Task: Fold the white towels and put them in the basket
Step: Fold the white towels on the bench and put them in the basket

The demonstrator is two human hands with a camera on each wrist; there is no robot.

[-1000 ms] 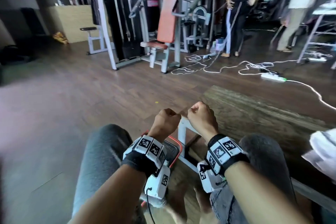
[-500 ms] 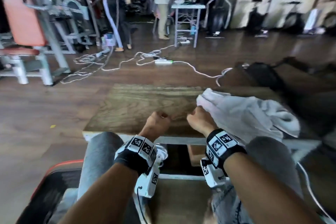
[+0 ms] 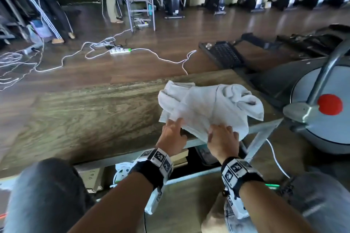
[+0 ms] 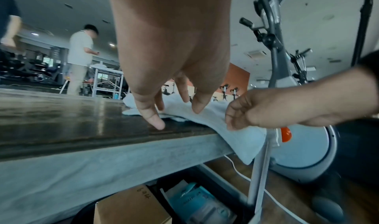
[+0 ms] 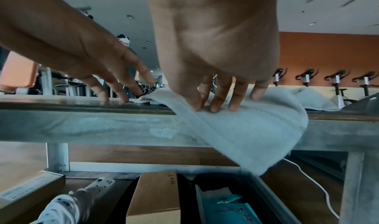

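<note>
Left hand (image 3: 172, 136): fingers spread and nearly straight, holding nothing; fingertips (image 4: 156, 122) reach to the near-left edge of the white towel (image 3: 208, 108), and whether they press the cloth or the surface (image 3: 85, 119) just beside it cannot be told. Right hand (image 3: 222, 141): thumb and curled fingers (image 5: 215, 104) pinch a fold of the towel at the near edge of the surface. White towel: crumpled, unfolded, lying toward the near right corner of the surface, one flap hanging over the near edge; its far right part is bunched into a roll. Below the surface, partly hidden by the frame: a cardboard box (image 5: 156, 200) and a teal packet (image 5: 227, 209), print unreadable. Beyond the right edge: an exercise machine (image 3: 320, 111), cut off by the picture border. Background persons blurred.
</note>
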